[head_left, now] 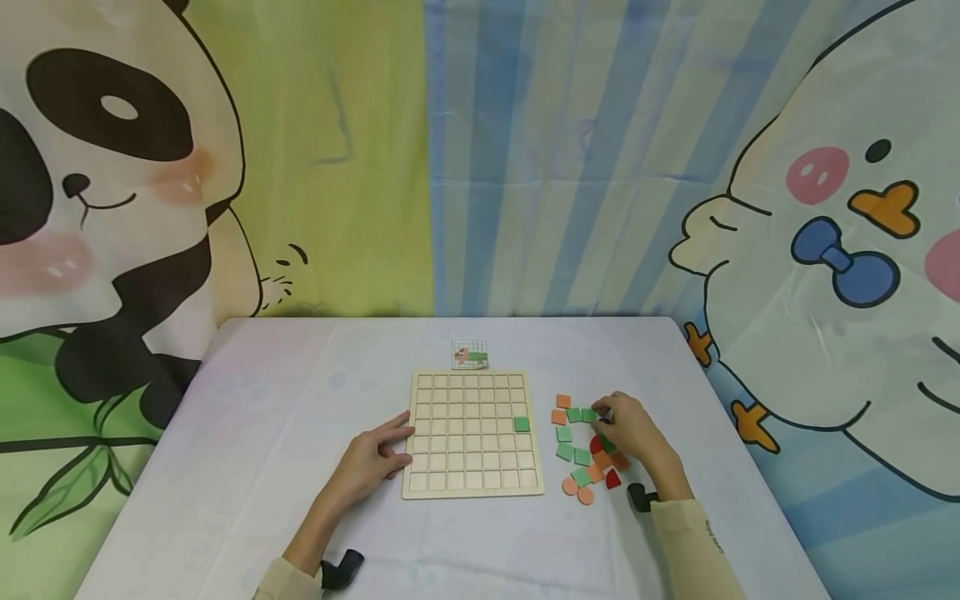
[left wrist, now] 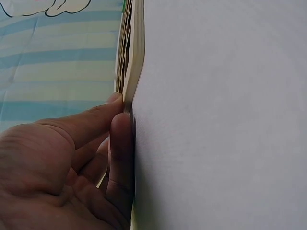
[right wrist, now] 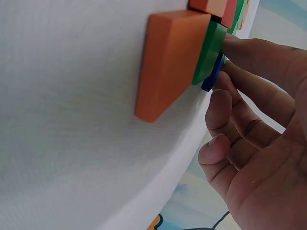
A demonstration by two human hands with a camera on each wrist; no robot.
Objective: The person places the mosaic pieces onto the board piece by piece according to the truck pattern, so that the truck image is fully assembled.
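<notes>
Watching remotely, I have the left grip (head_left: 369,460) spread against the left edge of the gridded board (head_left: 465,459), one green square (head_left: 522,424) in its rightmost column. My right grip (head_left: 632,427) is among loose tiles (head_left: 582,457) right of the board; whether it pinches one, I cannot tell.
</notes>
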